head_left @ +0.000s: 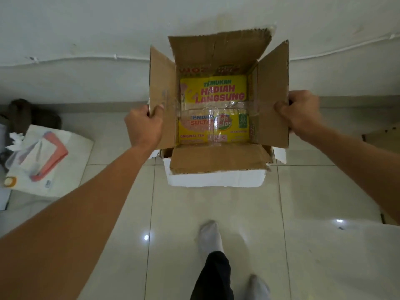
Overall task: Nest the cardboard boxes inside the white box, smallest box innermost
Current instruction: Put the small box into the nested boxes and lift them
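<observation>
Brown cardboard box [218, 68], flaps open, yellow-printed inside.

Looks like a room in somebody's home: glossy pale tiled floor [216, 208], plain white wall [86, 29] with a thin cable [65, 59] clipped along it, a printed bag [49, 159] dumped by the wall, and socked feet [211, 237], no shoes.

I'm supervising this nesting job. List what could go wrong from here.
1. The brown box is held only by its side flaps, left hand and right hand; a flap may bend or tear.
2. Its near flap overhangs the white box rim and may catch there.
</observation>
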`<state>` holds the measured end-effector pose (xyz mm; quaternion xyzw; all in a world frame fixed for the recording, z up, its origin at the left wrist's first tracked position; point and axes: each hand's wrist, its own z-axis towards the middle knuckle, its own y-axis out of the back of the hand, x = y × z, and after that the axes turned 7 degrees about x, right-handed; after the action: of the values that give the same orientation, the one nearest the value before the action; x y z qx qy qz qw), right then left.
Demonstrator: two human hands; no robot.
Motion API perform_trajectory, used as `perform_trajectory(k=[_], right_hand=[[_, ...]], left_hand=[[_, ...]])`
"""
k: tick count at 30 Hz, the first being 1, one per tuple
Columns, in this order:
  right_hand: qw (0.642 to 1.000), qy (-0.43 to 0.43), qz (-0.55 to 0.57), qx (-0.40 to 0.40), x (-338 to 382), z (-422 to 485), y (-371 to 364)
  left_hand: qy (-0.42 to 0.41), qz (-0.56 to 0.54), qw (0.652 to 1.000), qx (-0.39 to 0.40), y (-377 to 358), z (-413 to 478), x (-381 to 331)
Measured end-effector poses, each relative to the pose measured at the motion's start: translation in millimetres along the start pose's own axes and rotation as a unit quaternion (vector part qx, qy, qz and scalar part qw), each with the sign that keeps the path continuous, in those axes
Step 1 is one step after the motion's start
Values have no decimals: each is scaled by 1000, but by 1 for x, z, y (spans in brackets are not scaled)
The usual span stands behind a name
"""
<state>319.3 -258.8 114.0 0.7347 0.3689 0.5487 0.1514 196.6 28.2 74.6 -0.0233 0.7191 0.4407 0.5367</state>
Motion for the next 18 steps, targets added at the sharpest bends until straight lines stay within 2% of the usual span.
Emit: perform_trajectory(k=[7,18], right_hand=[[999,-11,-43,1,-27,32,-33],[996,-36,-58,62,-57,63,-61]], left_hand=[[-5,21,999,25,-30,18,38],[45,53,996,59,-54,25,69]])
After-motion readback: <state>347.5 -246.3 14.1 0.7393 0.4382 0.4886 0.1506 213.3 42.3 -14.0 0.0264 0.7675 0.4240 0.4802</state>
